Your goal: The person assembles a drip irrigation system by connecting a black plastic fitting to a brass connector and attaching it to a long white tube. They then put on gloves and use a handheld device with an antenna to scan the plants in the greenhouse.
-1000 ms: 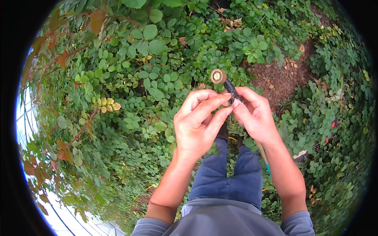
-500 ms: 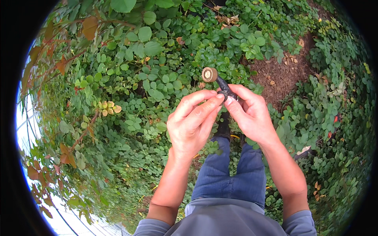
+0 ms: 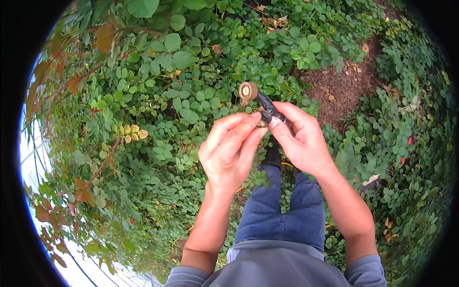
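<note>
small black tool (image 3: 266,109) with a round tan cap, held up over the ground-cover leaves (image 3: 191,95) | left hand (image 3: 229,150) fingertips pinched on its lower end, right hand (image 3: 300,138) closed round the stem | looks light, rigid, a bit slick; best gripped at the dark stem, not the cap

You're in a grey long-sleeve top (image 3: 275,268), sleeves (image 3: 184,277) pushed up to approx the elbows, so both forearms bare. Cuffs bunched w/ soft folds, no logos or print visible. Blue denim jeans (image 3: 282,215), plain, mid-blue w/ slight fade at the knees. Dark shoe (image 3: 273,155), prob black; the other one's hidden. Left hand (image 3: 229,153) & right hand (image 3: 301,141) bare: no gloves. Fingers (image 3: 239,131) ungloved too.
</note>
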### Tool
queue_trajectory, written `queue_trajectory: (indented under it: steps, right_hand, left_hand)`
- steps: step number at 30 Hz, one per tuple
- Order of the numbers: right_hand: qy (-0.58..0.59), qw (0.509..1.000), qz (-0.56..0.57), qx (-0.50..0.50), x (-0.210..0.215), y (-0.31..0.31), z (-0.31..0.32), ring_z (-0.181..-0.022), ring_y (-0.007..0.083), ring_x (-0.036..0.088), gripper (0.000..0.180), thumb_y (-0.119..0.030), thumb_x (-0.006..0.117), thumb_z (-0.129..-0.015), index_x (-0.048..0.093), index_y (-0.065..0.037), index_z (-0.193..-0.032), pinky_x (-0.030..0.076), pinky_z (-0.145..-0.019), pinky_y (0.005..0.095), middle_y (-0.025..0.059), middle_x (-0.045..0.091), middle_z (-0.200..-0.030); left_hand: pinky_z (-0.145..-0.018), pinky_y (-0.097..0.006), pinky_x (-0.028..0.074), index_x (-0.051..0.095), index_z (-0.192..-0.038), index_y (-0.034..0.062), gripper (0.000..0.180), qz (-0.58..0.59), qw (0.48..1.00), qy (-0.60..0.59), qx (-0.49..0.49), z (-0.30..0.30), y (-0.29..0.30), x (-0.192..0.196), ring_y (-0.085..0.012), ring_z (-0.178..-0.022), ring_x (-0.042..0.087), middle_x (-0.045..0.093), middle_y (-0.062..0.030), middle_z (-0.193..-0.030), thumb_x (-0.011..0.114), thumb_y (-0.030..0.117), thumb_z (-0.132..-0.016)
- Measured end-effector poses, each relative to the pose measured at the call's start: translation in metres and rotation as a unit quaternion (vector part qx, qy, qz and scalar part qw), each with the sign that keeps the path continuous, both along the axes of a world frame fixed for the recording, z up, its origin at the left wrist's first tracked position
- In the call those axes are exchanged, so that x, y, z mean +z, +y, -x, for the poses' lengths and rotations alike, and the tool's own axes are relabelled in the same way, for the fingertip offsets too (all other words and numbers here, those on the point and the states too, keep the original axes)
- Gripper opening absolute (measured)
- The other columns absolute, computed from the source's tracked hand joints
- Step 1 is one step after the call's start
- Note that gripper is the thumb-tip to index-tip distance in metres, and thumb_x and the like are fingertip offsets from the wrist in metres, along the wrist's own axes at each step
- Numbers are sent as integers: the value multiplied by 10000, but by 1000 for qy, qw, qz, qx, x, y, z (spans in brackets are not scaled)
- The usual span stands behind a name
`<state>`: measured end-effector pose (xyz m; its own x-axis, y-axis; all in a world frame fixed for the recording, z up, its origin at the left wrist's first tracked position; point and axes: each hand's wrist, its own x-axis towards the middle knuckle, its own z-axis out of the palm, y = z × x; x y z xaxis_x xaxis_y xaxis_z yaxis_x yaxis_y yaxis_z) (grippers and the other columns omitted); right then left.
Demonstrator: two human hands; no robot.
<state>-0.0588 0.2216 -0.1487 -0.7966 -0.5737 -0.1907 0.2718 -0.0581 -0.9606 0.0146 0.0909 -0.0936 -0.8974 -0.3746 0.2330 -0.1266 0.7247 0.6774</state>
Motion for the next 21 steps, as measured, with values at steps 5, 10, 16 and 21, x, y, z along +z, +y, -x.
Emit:
queue_trajectory:
  steps: [5, 10, 16, 21]
  right_hand:
    - [5, 999, -38, 11, 8, 1, 1, -889, 240, 655, 268, -82, 620, -923, 627, 17, -1172, 506, -780, 334, 144, 659, -989]
    - [34, 997, -62, 23, 19, 3, 3, -853, 233, 649, 260, -62, 616, -921, 624, 17, -1169, 507, -750, 325, 137, 648, -966]
    - [72, 994, -78, 17, 21, 2, 1, -771, 218, 626, 278, -91, 638, -909, 610, 27, -1160, 498, -670, 321, 129, 626, -922]
    - [103, 993, -61, 4, 25, 1, -3, -672, 206, 594, 349, -213, 721, -874, 604, 23, -1103, 474, -580, 322, 114, 607, -872]
  left_hand:
    - [-576, -212, 500, 737, -1073, 30, 314, -35, 999, 33, 26, -1, 2, -9, -90, -683, 612, 684, -89, -992, 819, 12, -770]
    - [-535, -188, 453, 735, -1087, 33, 301, -102, 991, 46, 69, -5, 11, -13, -41, -654, 550, 679, -80, -996, 813, 34, -796]
    - [-559, -202, 467, 733, -1099, 32, 317, -145, 987, 31, 70, -8, 10, -15, -59, -691, 568, 672, -87, -1004, 803, 10, -791]
    - [-581, -209, 477, 729, -1127, 36, 361, -127, 992, -1, -1, -9, -3, -2, -77, -722, 590, 671, -91, -1016, 784, -43, -779]
